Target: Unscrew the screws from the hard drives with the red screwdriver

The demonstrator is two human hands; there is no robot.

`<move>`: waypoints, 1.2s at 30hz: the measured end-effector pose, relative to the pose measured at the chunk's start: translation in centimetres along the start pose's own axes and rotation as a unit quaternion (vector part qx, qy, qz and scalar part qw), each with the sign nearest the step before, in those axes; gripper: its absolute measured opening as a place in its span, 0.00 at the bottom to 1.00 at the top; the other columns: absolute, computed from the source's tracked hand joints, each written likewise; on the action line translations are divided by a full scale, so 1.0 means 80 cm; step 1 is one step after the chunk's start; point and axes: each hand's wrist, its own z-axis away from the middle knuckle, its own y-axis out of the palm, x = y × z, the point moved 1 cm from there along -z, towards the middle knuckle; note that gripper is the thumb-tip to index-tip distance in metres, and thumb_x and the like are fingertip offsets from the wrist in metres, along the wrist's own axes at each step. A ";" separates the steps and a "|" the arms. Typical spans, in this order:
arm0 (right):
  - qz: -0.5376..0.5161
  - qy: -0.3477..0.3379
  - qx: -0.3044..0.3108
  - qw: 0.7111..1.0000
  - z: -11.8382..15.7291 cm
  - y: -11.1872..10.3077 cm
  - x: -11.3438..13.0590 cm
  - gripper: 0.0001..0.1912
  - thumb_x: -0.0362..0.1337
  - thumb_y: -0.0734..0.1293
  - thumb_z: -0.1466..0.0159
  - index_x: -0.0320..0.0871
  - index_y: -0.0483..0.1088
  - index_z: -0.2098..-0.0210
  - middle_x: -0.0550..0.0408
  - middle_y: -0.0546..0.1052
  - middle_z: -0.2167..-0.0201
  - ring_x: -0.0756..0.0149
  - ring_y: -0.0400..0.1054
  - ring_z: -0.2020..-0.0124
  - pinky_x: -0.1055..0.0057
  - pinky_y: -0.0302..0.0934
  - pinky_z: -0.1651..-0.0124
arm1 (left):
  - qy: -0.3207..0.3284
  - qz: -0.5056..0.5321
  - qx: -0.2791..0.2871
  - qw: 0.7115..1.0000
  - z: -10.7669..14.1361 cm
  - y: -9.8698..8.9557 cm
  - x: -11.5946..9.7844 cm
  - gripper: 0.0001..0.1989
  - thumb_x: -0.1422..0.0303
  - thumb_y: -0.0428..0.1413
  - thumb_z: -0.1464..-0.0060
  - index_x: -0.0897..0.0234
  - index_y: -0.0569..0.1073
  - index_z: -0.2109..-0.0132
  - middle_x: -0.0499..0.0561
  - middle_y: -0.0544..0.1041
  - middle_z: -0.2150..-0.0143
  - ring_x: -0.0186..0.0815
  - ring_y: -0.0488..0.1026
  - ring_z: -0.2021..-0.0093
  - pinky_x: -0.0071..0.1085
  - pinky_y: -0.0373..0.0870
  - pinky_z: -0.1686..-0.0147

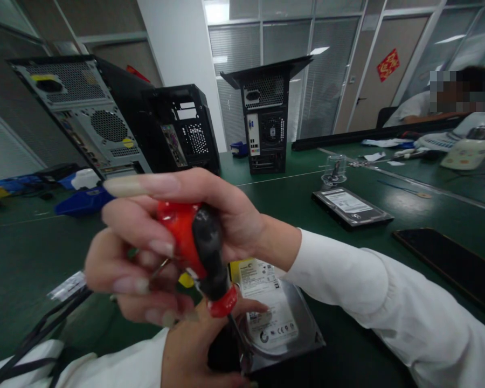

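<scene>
My right hand (226, 210) is wrapped round the red and black handle of a screwdriver (209, 250), held up close to the camera. Its shaft points down to the near left edge of a silver hard drive (283, 323) with a white label. Whether the tip sits in a screw cannot be made out. Underneath, my left hand (196, 342) grips the drive at its left side, one finger lying across the label and another digit low by the near edge. The screwdriver and right hand cover part of the left hand.
Computer cases (125, 113) stand at the back left, another case (267, 124) at the centre back. A second hard drive (351, 207), a clear cup of screws (334, 168) and a dark phone (448, 264) lie right. Black cables (48, 328) run at left. A person (416, 110) sits far right.
</scene>
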 end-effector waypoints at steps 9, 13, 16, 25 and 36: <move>-0.059 0.077 0.226 0.969 -0.014 -0.042 -0.001 0.26 0.47 0.34 0.35 0.43 0.53 0.74 0.68 0.59 0.85 0.81 0.52 0.89 0.84 0.51 0.86 | 0.034 0.043 0.004 0.998 -0.003 -0.014 -0.008 0.38 0.68 0.68 0.66 0.49 0.63 0.46 0.48 0.67 0.53 0.42 0.66 0.56 0.36 0.66 0.55; -0.061 0.048 0.180 0.981 -0.017 -0.031 0.000 0.33 0.49 0.25 0.42 0.42 0.52 0.74 0.70 0.57 0.85 0.86 0.47 0.90 0.87 0.43 0.87 | 0.060 0.035 -0.012 0.998 -0.001 -0.014 -0.003 0.38 0.67 0.68 0.64 0.50 0.63 0.45 0.48 0.65 0.51 0.42 0.65 0.54 0.36 0.64 0.52; -0.069 0.016 0.194 0.978 -0.016 -0.020 0.000 0.28 0.51 0.32 0.38 0.42 0.51 0.74 0.70 0.55 0.85 0.87 0.46 0.90 0.91 0.44 0.87 | 0.073 0.037 -0.022 0.996 -0.001 -0.012 0.001 0.38 0.66 0.68 0.65 0.50 0.63 0.45 0.49 0.64 0.50 0.45 0.63 0.51 0.39 0.61 0.49; -0.018 0.043 0.117 0.992 -0.014 -0.028 0.015 0.23 0.53 0.45 0.33 0.41 0.52 0.73 0.67 0.54 0.86 0.85 0.43 0.91 0.90 0.46 0.89 | 0.100 0.026 -0.022 0.994 -0.002 -0.020 -0.008 0.37 0.67 0.69 0.65 0.52 0.63 0.46 0.47 0.67 0.57 0.40 0.64 0.58 0.31 0.61 0.58; 0.218 0.067 -0.265 0.937 0.021 -0.083 0.109 0.10 0.41 0.60 0.36 0.39 0.60 0.66 0.63 0.61 0.82 0.83 0.52 0.88 0.86 0.49 0.87 | 0.113 0.012 -0.012 0.993 -0.002 -0.024 -0.004 0.35 0.65 0.67 0.62 0.54 0.64 0.45 0.48 0.68 0.59 0.39 0.64 0.60 0.33 0.57 0.59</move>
